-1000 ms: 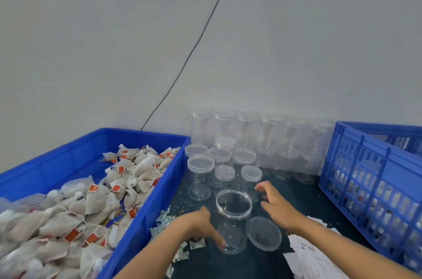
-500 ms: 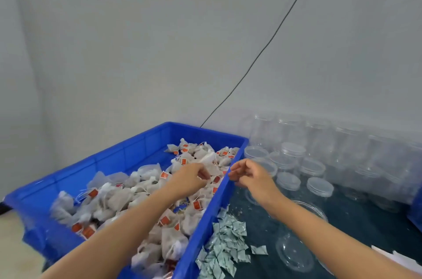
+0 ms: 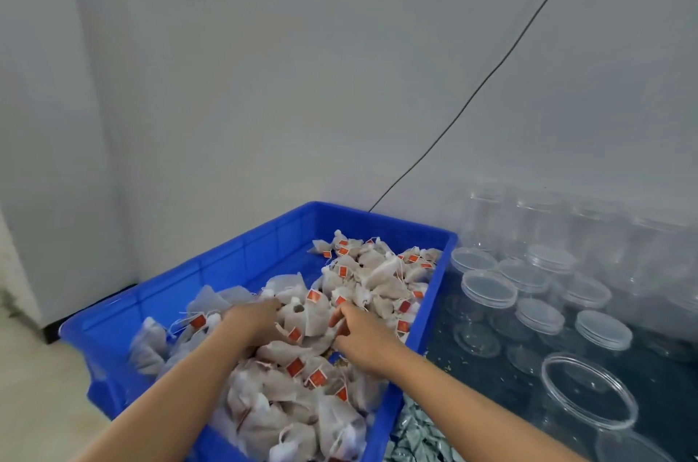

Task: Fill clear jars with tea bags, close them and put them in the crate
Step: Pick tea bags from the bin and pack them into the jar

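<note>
A blue bin (image 3: pixel 241 265) at the left holds a heap of white tea bags (image 3: pixel 377 272) with red tags. Both my hands are down in the heap near its middle. My left hand (image 3: pixel 251 321) digs its curled fingers into the bags, and its fingertips are hidden. My right hand (image 3: pixel 364 342) pinches a tea bag between its fingers and thumb. An open clear jar (image 3: pixel 589 397) stands on the dark table at the lower right, away from both hands. The crate is out of view.
Several lidded clear jars (image 3: pixel 491 289) stand in rows at the right, up to the wall. A pile of small grey packets (image 3: pixel 415 435) lies beside the bin's right wall. A black cable (image 3: pixel 491 76) runs down the wall.
My view swung left, off the crate and jars, onto the bin. Both hands left the open jar, crossed the bin's edge and dropped into the tea bags.
</note>
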